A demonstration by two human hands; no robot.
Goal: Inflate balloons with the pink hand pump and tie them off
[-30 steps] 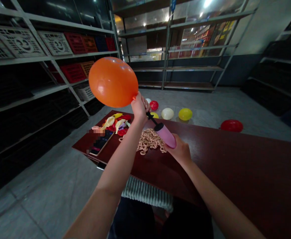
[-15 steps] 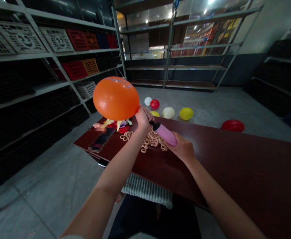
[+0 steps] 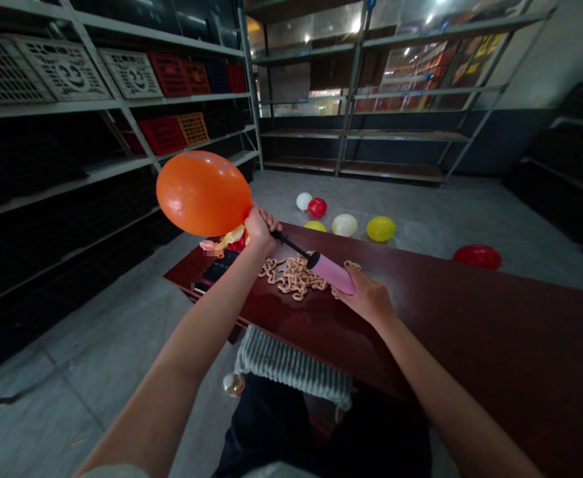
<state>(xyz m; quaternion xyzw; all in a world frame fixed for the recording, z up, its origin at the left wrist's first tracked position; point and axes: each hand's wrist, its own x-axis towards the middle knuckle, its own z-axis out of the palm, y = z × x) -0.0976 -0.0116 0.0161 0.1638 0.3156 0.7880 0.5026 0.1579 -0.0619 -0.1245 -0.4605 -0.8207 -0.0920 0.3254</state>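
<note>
My left hand (image 3: 260, 232) grips the neck of an inflated orange balloon (image 3: 202, 193), pinching it around the black nozzle of a pink hand pump (image 3: 332, 273). The balloon bulges up and left of that hand. My right hand (image 3: 368, 299) is wrapped around the pink pump barrel, and a thin black rod runs from the barrel to my left hand. Below the pump lies a heap of beige plastic chain links (image 3: 291, 277) on a dark red wooden table (image 3: 421, 332). Limp balloons (image 3: 232, 241) sit partly hidden behind my left hand.
A blurred phone (image 3: 214, 271) lies at the table's left end. Several inflated balloons, including a yellow one (image 3: 380, 228) and a red one (image 3: 477, 257), rest on the floor beyond the table. Metal shelves with plastic crates (image 3: 169, 74) line the left wall.
The pump's black rod now shows much longer, as my hands have drawn apart. The orange balloon has shifted left and the camera view has turned slightly.
</note>
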